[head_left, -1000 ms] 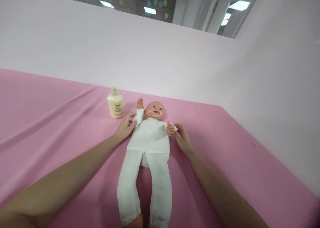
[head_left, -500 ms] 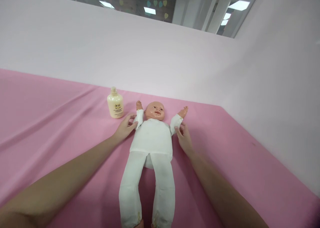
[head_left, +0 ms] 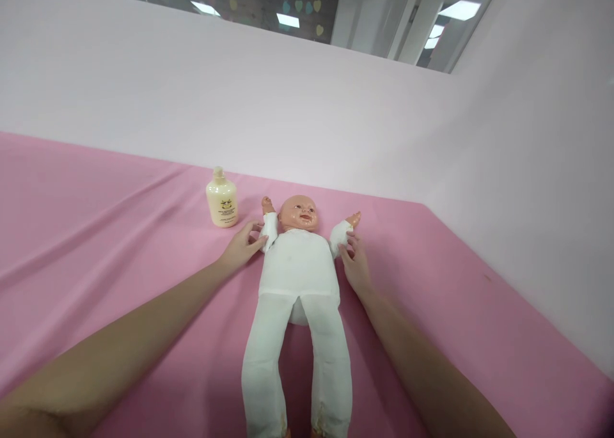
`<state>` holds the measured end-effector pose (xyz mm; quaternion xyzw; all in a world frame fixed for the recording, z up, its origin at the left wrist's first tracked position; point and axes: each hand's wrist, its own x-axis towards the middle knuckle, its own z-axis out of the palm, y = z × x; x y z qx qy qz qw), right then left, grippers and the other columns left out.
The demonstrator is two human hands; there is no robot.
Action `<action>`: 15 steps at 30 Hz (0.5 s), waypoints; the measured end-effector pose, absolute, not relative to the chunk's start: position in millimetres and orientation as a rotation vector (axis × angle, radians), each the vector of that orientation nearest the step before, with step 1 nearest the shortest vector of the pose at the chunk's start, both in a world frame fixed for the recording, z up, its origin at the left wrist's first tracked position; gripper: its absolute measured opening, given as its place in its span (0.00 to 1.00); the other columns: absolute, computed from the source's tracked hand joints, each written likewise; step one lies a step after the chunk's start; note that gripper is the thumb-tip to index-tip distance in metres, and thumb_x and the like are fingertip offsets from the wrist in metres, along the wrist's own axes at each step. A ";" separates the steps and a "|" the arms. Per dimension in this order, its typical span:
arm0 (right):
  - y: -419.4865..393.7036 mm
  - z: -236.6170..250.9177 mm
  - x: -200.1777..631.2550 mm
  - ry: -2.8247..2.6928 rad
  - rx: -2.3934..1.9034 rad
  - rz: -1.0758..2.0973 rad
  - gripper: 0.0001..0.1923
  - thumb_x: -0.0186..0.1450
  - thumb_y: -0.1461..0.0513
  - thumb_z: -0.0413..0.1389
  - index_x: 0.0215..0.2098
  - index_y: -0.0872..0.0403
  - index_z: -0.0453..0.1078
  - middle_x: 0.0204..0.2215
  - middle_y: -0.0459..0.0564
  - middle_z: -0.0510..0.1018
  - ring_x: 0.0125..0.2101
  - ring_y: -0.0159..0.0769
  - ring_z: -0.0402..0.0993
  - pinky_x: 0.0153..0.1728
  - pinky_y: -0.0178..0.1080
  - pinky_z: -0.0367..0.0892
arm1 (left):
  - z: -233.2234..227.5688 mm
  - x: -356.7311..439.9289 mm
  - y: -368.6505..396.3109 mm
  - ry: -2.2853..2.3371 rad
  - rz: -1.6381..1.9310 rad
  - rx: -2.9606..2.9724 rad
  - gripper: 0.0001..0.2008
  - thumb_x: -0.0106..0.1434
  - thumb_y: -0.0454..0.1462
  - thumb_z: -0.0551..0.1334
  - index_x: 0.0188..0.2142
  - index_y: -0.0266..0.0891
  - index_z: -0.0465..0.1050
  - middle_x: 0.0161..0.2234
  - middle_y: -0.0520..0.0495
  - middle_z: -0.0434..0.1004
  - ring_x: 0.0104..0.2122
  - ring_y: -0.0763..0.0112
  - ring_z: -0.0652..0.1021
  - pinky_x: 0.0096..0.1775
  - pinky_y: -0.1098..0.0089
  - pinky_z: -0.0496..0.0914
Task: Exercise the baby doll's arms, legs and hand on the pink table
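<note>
— What does the person wear on the arms?
— Nothing that shows: both forearms are bare, with no sleeves in view.
— And the hands?
— The left hand (head_left: 238, 251) and right hand (head_left: 355, 266) are bare too, fingers slender, nails short.

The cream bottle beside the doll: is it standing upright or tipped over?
Upright: the cream bottle stands on its base on the pink cloth, cap uppermost.

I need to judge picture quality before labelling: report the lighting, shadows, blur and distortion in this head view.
Head view: even, soft light; only faint shadows under the forearms and beside the baby doll. The doll, cream lotion bottle, left hand and right hand are sharp. Forearms near the bottom edge look stretched; ceiling lights glare at the top.
</note>
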<state>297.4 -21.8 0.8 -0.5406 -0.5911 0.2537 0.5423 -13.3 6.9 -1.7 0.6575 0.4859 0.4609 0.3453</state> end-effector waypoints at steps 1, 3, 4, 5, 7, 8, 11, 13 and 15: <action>-21.9 1.2 297.5 -1.415 -1.301 0.608 0.23 0.63 0.51 0.53 0.55 0.47 0.60 0.57 0.54 0.65 0.47 0.40 0.70 0.50 0.47 0.67 | -1.9 -13.2 6.8 1.268 1.188 1.715 0.22 0.59 0.49 0.60 0.49 0.41 0.65 0.46 0.46 0.73 0.29 0.69 0.75 0.36 0.65 0.70; -22.8 2.4 297.5 -1.430 -1.330 0.648 0.23 0.62 0.51 0.53 0.55 0.46 0.62 0.55 0.53 0.68 0.47 0.41 0.70 0.50 0.48 0.67 | -2.0 -13.0 6.5 1.280 1.172 1.727 0.22 0.60 0.49 0.59 0.49 0.41 0.65 0.46 0.46 0.73 0.30 0.68 0.75 0.36 0.64 0.70; -23.4 3.2 297.4 -1.434 -1.340 0.671 0.24 0.62 0.51 0.53 0.56 0.46 0.62 0.55 0.53 0.69 0.46 0.41 0.71 0.49 0.48 0.67 | -2.0 -12.9 6.3 1.284 1.166 1.732 0.22 0.60 0.49 0.59 0.50 0.42 0.65 0.46 0.46 0.73 0.31 0.68 0.76 0.36 0.64 0.70; -24.1 4.0 297.1 -1.439 -1.348 0.689 0.24 0.62 0.51 0.53 0.56 0.46 0.62 0.55 0.52 0.70 0.44 0.41 0.71 0.49 0.48 0.67 | -1.9 -12.7 6.2 1.286 1.161 1.737 0.22 0.60 0.49 0.59 0.50 0.42 0.64 0.47 0.46 0.73 0.31 0.68 0.76 0.36 0.64 0.70; -25.5 5.6 296.7 -1.449 -1.358 0.707 0.25 0.62 0.52 0.53 0.57 0.45 0.62 0.54 0.52 0.71 0.40 0.39 0.73 0.47 0.48 0.68 | -1.6 -12.2 5.9 1.285 1.163 1.751 0.22 0.60 0.49 0.58 0.50 0.41 0.65 0.48 0.45 0.72 0.33 0.67 0.76 0.37 0.64 0.71; -25.9 6.1 296.6 -1.454 -1.360 0.704 0.25 0.62 0.52 0.53 0.58 0.45 0.62 0.54 0.52 0.71 0.38 0.38 0.73 0.46 0.48 0.69 | -1.5 -11.9 5.8 1.285 1.170 1.761 0.21 0.60 0.49 0.58 0.49 0.41 0.65 0.49 0.45 0.71 0.34 0.67 0.76 0.37 0.64 0.71; -25.9 6.7 296.6 -1.464 -1.360 0.657 0.25 0.62 0.52 0.54 0.57 0.44 0.64 0.56 0.51 0.70 0.37 0.37 0.73 0.45 0.47 0.69 | -1.9 -10.8 5.8 1.297 1.210 1.784 0.20 0.60 0.47 0.59 0.49 0.42 0.65 0.52 0.44 0.69 0.35 0.67 0.75 0.38 0.64 0.71; -25.0 6.2 296.8 -1.465 -1.354 0.635 0.24 0.62 0.53 0.54 0.57 0.44 0.65 0.57 0.51 0.69 0.37 0.37 0.73 0.45 0.46 0.68 | -3.1 -10.3 6.2 1.306 1.241 1.792 0.20 0.60 0.47 0.59 0.49 0.43 0.65 0.52 0.44 0.68 0.37 0.66 0.74 0.39 0.64 0.71; -24.1 5.8 297.0 -1.467 -1.345 0.632 0.24 0.62 0.54 0.54 0.56 0.44 0.66 0.56 0.51 0.70 0.37 0.37 0.73 0.45 0.46 0.68 | -4.5 -10.0 6.7 1.305 1.264 1.809 0.20 0.60 0.46 0.59 0.50 0.43 0.65 0.52 0.45 0.67 0.37 0.67 0.74 0.40 0.64 0.72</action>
